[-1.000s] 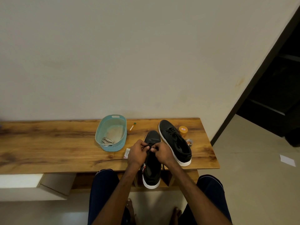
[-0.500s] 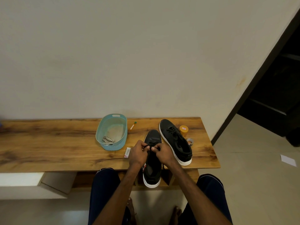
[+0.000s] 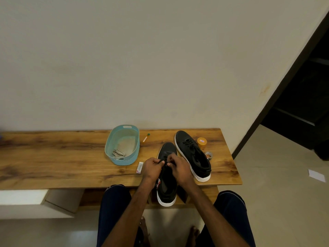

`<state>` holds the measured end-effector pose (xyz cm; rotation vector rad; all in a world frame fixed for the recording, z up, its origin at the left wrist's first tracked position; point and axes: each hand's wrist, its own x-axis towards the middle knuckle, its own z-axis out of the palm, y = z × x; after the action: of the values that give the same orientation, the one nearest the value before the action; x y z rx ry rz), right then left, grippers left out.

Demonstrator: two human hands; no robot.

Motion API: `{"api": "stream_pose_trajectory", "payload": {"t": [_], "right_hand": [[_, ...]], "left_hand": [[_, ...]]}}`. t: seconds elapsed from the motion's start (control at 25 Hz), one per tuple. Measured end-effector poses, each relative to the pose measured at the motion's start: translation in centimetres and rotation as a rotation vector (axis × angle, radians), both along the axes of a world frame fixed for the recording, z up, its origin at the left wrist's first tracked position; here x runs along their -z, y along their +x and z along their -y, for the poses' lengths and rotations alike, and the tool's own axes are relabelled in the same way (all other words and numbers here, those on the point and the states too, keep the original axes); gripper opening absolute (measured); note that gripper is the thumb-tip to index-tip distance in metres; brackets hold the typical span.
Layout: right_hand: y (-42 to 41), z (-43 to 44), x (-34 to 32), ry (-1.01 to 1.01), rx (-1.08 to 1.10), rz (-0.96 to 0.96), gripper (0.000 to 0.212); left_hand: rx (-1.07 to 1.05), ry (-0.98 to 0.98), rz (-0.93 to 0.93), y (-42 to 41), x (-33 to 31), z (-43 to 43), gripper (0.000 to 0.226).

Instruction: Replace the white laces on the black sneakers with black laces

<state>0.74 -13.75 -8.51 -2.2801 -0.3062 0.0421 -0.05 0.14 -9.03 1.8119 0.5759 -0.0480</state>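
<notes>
- Pinching the black lace [image 3: 161, 161] with left hand [image 3: 152, 167] and right hand [image 3: 179, 166], all fingers curled tight on it, knuckles almost meeting.
- Working directly over the near sneaker [image 3: 167, 186], toe beyond the grip, heel nearer than the grip and past the bench [image 3: 53, 157] edge.
- Holding almost the same spot as a second ago; only drawing a short loop of lace up on the left side of the pinch.
- Hiding the eyelets under the fingers, so cannot tell which row.
- Leaving the far sneaker [image 3: 193, 154] just right of the grip, seemingly laced in black already.
- Leaving the white laces [image 3: 117, 153] in the basket [image 3: 114, 139], left of and beyond the grip.
- Suggesting slow tightening or tying on the second shoe, with the task likely near its end.
</notes>
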Motion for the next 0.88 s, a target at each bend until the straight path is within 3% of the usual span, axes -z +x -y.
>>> {"api": "stream_pose_trajectory", "payload": {"t": [0.16, 0.28, 0.44, 0.6, 0.88], "right_hand": [[-0.2, 0.3, 0.5, -0.276, -0.096, 0.051, 0.023], [-0.2, 0.1, 0.4, -0.411, -0.067, 0.110, 0.015], [-0.6, 0.7, 0.4, -0.330, 0.038, 0.150, 0.007], [-1.7, 4.3, 1.9, -0.293, 0.132, 0.100, 0.007], [-2.0, 6.1, 2.3, -0.364, 0.189, 0.051, 0.007]], "left_hand": [[-0.099, -0.130, -0.046, 0.0, -0.1, -0.1, 0.010], [-0.069, -0.181, -0.078, 0.0, -0.3, 0.0, 0.011], [-0.196, -0.299, -0.151, 0.5, -0.5, -1.9, 0.010], [-0.328, -0.197, -0.207, 0.5, 0.7, -5.2, 0.010], [-0.309, -0.075, -0.153, 0.2, 1.3, -4.7, 0.016]]}}
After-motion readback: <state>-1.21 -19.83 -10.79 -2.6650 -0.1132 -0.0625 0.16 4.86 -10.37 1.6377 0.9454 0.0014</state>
